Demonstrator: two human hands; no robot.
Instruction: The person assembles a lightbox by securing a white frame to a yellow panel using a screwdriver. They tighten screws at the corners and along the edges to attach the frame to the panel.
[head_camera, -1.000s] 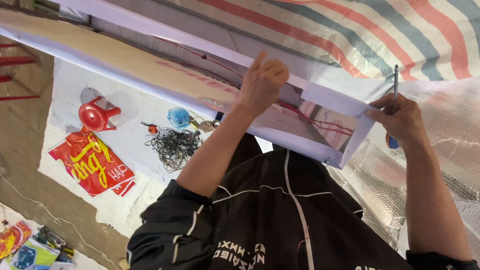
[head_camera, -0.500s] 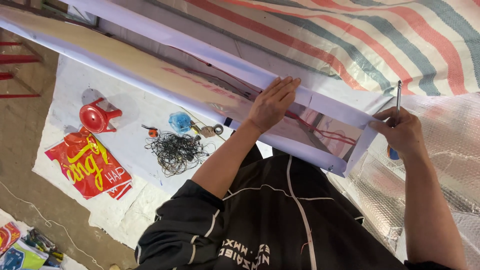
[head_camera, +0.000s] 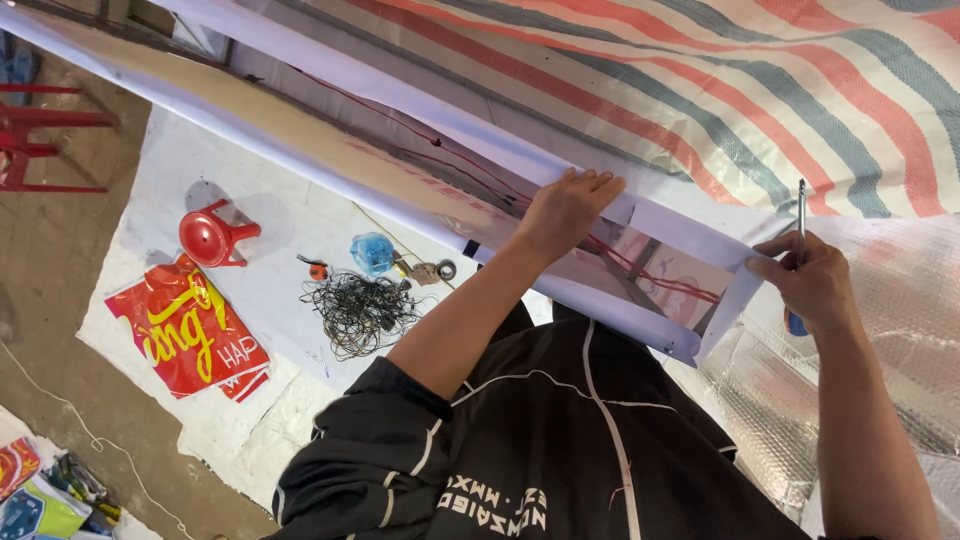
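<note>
Two hands work on a long white frame (head_camera: 400, 130) with red wiring inside. Far left on the floor sheet (head_camera: 260, 300) lie a red stool (head_camera: 212, 236), a red printed bag (head_camera: 190, 335) and a tangle of black wire (head_camera: 360, 312) (spares, probably). Left hand (head_camera: 565, 210) lies flat, fingers together, pressing the frame's edge, seemingly to steady it. Right hand (head_camera: 815, 285) is closed around a thin screwdriver (head_camera: 800, 215), its tip pointing up by the frame's end flap (head_camera: 735, 290)

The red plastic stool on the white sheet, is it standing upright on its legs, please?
No, the red plastic stool lies tipped on the white sheet, its round seat facing the camera and its legs pointing sideways.
</note>
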